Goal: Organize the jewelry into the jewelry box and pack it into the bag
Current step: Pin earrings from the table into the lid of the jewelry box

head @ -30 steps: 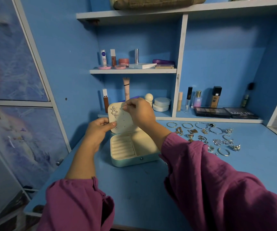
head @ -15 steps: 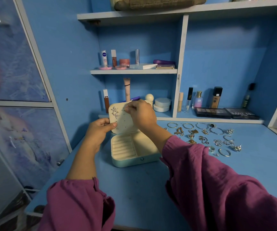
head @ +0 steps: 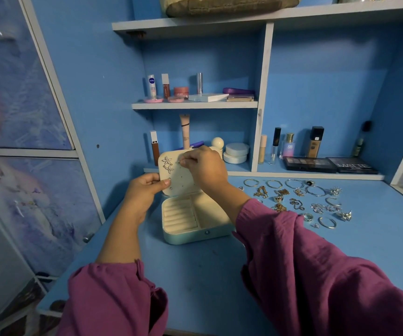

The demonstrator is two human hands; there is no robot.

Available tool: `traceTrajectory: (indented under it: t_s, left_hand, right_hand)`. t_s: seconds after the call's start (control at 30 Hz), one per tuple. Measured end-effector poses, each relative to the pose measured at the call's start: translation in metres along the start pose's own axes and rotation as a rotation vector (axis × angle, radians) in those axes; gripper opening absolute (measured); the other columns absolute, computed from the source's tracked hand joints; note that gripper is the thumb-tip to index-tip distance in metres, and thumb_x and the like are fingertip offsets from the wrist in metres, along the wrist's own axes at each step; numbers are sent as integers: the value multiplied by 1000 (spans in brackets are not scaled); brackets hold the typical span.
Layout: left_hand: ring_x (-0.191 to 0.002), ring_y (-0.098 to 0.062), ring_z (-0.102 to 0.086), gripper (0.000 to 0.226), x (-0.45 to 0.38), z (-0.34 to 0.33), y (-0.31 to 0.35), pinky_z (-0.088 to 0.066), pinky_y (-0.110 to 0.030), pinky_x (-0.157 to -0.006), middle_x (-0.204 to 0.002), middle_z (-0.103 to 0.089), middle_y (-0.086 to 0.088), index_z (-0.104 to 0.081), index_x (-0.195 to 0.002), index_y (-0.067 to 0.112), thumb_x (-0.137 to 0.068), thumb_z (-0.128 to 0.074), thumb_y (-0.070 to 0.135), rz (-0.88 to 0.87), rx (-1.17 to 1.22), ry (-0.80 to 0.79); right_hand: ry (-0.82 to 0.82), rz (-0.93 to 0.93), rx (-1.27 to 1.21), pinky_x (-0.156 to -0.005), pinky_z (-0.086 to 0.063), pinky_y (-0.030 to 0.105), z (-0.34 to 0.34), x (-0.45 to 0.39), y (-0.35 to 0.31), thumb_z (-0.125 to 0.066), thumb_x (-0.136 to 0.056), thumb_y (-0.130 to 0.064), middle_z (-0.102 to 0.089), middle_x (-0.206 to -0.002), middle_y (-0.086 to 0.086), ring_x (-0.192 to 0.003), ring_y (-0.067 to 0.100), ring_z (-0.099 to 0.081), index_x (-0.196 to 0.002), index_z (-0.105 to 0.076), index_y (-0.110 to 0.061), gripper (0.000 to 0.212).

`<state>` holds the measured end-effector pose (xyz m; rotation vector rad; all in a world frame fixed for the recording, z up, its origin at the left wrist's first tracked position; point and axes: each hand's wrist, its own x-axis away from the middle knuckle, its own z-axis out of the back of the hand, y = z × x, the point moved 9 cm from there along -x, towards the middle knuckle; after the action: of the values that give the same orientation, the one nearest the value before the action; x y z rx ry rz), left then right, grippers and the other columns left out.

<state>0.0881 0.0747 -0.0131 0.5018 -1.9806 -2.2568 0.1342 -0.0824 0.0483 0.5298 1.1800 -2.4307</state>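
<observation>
Left hand (head: 144,190): fingers curled round the left edge of the jewelry box lid (head: 176,173), thumb on its inner face, holding the lid upright. Forearm comes up from the lower left, purple sleeve bunched near the elbow.

Jewelry box (head: 190,219): sits open on the blue desk (head: 219,275), just in front of the shelf unit. Ring rolls fill the left part of the tray; the compartment on its right looks bare. Two star-shaped earrings (head: 167,164) are already pinned at the lid panel's upper left.

Right hand (head: 205,167): fingertips pinch a small earring (head: 179,162) against the lid panel. Whether the post is in a hole, I cannot tell. Wrist is bent, and the forearm crosses over the right side of the tray.

Handling, judged: the earring is light, stiff, tiny and easily dropped; best held by its decorated front, post aimed at a hole. The lid gives under pressure, so the left hand's bracing matters.

Loose jewelry (head: 292,202): bangles, rings and chains are spread on the desk right of the box. No bag can be identified with certainty.
</observation>
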Motion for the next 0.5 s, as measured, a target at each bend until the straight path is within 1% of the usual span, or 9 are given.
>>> traceTrajectory:
  t_s: [0.23, 0.5]
  left_hand:
    - [-62, 10, -63, 18, 0, 0, 0, -43, -3, -51, -92, -70, -1, -68, -103, 4, -86, -66, 5, -1, 5, 4]
    - [-63, 10, -63, 17, 1, 0, 0, -43, -3, -51, -93, -70, 0, -68, -103, 5, -86, -66, 6, 2, 5, 0]
  right_hand:
    - [27, -63, 16, -90, -45, 38, 2, -1, 6, -60, -92, -30, -63, -114, 2, -106, 23, -53, -104, -73, -23, 19]
    - [2, -62, 45, -90, -46, 40, 1, 1, 2, -60, -92, -30, -63, -114, 2, -106, 23, -53, -104, -73, -24, 19]
